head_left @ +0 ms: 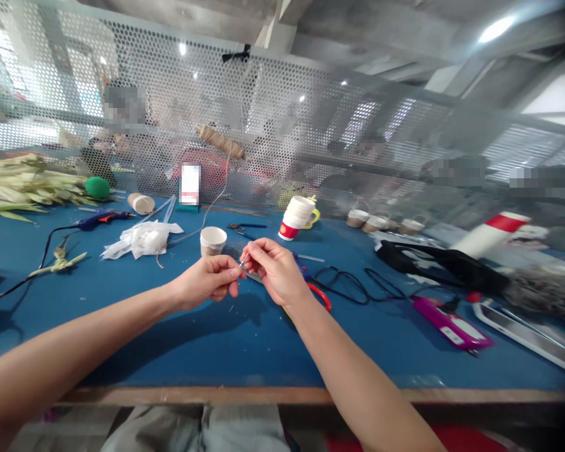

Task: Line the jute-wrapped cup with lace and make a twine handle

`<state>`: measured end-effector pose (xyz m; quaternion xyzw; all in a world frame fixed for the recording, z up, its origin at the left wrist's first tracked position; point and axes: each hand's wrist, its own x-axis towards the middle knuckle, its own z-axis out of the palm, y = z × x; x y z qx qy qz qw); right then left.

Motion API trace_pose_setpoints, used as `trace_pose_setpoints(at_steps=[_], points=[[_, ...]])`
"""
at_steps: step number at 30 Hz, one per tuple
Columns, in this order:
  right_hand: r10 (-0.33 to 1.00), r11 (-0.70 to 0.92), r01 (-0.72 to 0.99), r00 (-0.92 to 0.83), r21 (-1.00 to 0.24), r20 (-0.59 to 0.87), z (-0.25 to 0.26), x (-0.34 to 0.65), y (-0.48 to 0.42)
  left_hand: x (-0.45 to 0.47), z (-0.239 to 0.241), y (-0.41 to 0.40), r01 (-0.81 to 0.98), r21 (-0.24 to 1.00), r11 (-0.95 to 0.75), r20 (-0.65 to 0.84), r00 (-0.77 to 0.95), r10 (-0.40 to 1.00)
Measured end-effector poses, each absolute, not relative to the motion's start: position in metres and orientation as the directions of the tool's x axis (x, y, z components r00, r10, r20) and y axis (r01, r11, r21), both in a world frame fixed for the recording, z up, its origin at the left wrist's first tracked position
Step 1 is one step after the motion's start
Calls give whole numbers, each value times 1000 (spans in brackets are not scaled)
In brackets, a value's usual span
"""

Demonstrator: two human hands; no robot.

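Observation:
Above the middle of the blue table, my left hand (209,280) and my right hand (275,267) meet fingertip to fingertip. Both are closed in a pinch around a small, thin, pale piece (242,264), mostly hidden by the fingers, so its kind cannot be made out. A paper cup (213,238) with a brownish wrapped side stands just behind my left hand. Partly covered by my right wrist lies a tool with red-orange loop handles (321,296), likely scissors. Pliers (247,226) with dark blue handles rest farther back.
Left on the blue table (169,351) lie a glue gun (106,218), a crumpled white plastic bag (145,240) and pale husks (28,179). Stacked paper cups (296,216) stand behind my right hand. A purple power box (452,323) with black cable is right. A twine spool (221,142) hangs on the mesh.

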<state>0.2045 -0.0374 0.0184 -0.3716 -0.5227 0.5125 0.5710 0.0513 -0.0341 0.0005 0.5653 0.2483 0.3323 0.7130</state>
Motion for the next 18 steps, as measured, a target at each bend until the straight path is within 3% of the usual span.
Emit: trace_pose_setpoints(at_steps=[5, 11, 18], points=[[951, 304, -141, -23, -942, 310, 14, 206, -34, 45, 1, -27, -54, 991, 124, -54, 682, 729], [927, 338, 58, -195, -939, 321, 6, 202, -35, 42, -1, -22, -23, 997, 68, -39, 619, 785], [939, 318, 40, -147, -947, 310, 8, 202, -36, 40, -2, -23, -18, 1000, 7, 6, 626, 779]])
